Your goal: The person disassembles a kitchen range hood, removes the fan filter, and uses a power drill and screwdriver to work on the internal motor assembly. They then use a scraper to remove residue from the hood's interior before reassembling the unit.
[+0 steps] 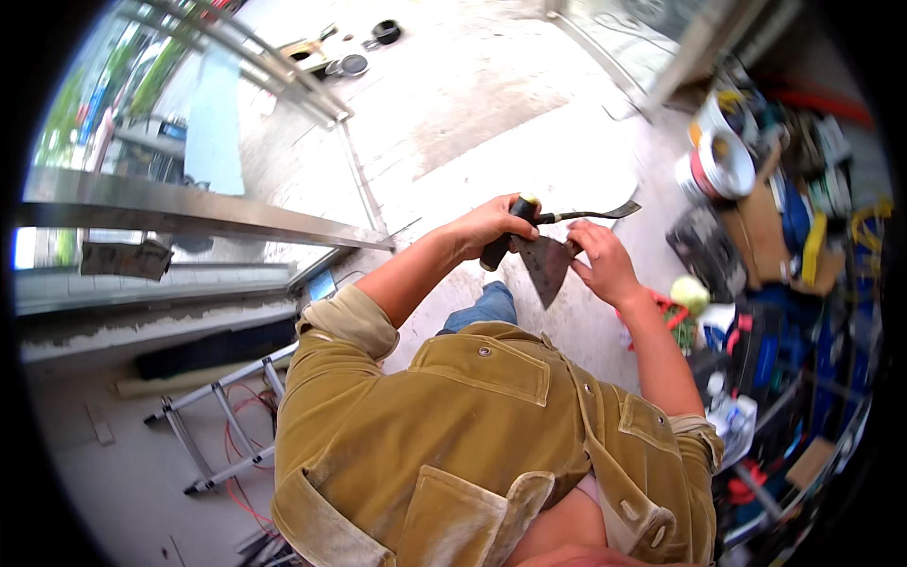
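Out in front of my chest, my left hand [491,227] is closed around a thick black handle [495,250]. Beside that hand, a thin dark metal tool with a curved, flattened tip [619,210] points right; whether it joins the black handle I cannot tell. A scraper [545,267] with a dark, worn triangular blade hangs between my hands, its narrow end downward. My right hand [603,263] pinches the scraper near its short handle. At its upper left corner, the blade meets my left fingers.
A metal-framed glass door [208,210] stands at left, above a ladder [222,416] and an orange cord on the floor. On the right are white buckets [723,165], a dark case [704,248], cardboard and piled tools. Several items, including a black round container [386,32], lie far ahead.
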